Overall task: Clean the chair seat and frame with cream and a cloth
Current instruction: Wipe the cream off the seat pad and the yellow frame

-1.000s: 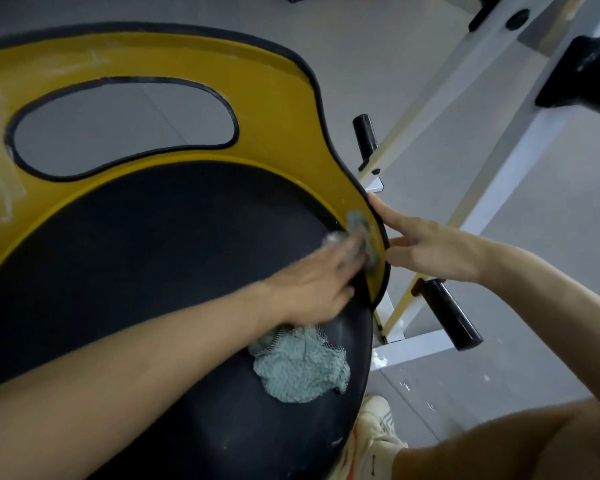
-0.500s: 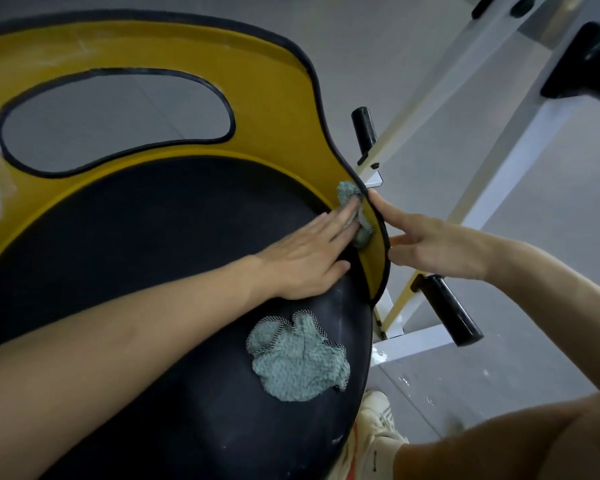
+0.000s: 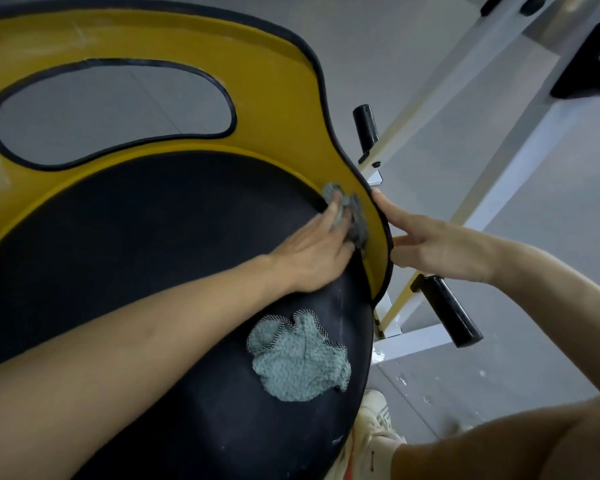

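A small grey wad of cloth (image 3: 352,216) is pressed against the yellow rim (image 3: 274,81) of a chair, on its right-hand side, right where the yellow meets the black seat pad (image 3: 136,237). The rim runs as a narrow curved band here, its length going away from the viewer and bending left around the pad, so any wiping likely follows that curve. The left hand (image 3: 312,254) reaches across the pad, fingers nearly flat, holding the wad down under its fingertips. It is the hand doing the work. The right hand (image 3: 440,247) is just beside it on the outside of the rim, open, fingers straight and touching the black edging, apparently steadying the chair. A second, larger green cloth (image 3: 298,358) lies loose on the pad, nearer the viewer. No cream container is in sight. White frame bars (image 3: 520,161) with black grips stand to the right.
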Demonstrator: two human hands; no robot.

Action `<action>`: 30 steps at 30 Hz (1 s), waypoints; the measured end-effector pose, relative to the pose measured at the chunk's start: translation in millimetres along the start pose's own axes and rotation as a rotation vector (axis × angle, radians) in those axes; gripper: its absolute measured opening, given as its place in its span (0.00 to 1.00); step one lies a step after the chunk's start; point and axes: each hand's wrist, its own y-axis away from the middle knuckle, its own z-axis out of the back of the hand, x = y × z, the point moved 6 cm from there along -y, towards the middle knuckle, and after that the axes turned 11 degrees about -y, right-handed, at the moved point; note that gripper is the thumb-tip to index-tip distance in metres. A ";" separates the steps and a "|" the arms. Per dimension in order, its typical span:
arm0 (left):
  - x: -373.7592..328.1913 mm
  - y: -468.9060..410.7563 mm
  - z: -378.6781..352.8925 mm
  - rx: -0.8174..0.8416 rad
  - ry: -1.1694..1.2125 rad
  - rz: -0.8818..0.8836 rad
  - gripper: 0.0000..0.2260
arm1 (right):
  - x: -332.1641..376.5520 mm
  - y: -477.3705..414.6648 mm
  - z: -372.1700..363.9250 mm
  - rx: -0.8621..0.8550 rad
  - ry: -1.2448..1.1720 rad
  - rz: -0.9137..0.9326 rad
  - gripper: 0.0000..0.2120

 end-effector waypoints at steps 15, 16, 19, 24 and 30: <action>-9.2 9.9 12.2 -0.045 0.014 0.041 0.30 | 2.7 1.9 -3.1 0.051 -0.033 -0.044 0.44; 7.2 -3.6 25.6 -0.071 0.099 0.170 0.30 | 1.7 2.2 -3.8 0.059 -0.053 -0.048 0.44; 44.7 -17.6 45.3 -0.133 0.129 0.319 0.29 | 1.6 2.9 -3.2 0.101 -0.079 -0.047 0.43; 69.8 -11.1 90.6 -0.467 0.103 0.320 0.29 | 26.7 -0.6 4.7 0.026 0.092 -0.020 0.38; 66.7 -2.7 142.3 -0.646 -0.165 0.183 0.30 | 76.6 -29.8 15.0 -0.278 0.107 0.135 0.37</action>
